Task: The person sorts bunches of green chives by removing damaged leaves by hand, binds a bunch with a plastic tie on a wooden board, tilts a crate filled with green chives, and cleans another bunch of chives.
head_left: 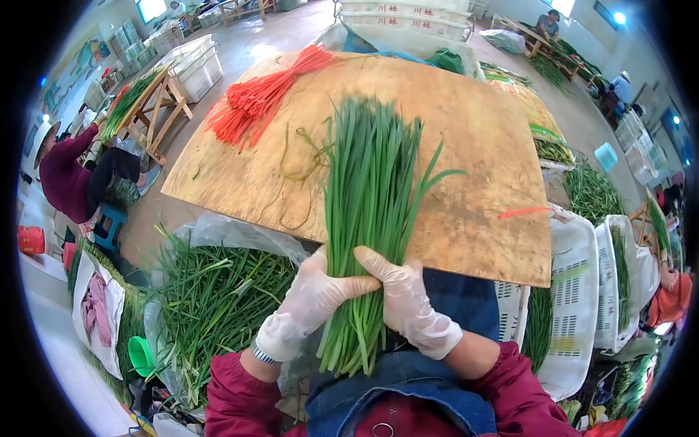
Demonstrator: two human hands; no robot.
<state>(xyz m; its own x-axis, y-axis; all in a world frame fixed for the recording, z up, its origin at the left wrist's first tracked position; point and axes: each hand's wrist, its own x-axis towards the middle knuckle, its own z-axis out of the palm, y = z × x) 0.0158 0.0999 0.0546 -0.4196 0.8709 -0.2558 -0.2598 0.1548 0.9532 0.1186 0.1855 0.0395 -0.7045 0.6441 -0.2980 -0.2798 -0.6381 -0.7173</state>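
Note:
A thick bunch of long green garlic chives (371,189) lies with its leafy tips on the wooden board (480,182), its pale stem ends hanging over the near edge toward my lap. My left hand (314,291), in a whitish glove, is wrapped round the left side of the stems. From the right, my right hand (408,298), gloved too, grips the same bunch, the thumbs meeting across its front. One bent leaf sticks out to the right. Red ties (266,98) are heaped at the board's far left. A single red tie (524,212) rests near the right edge.
Loose chives (218,291) fill a plastic-lined container at my left, beside a green cup (140,355). White crates (571,298) stand at the right. A co-worker in a dark red top (65,171) sits at the far left, near a wooden stand (156,113). Stacked crates (404,22) rise behind the board.

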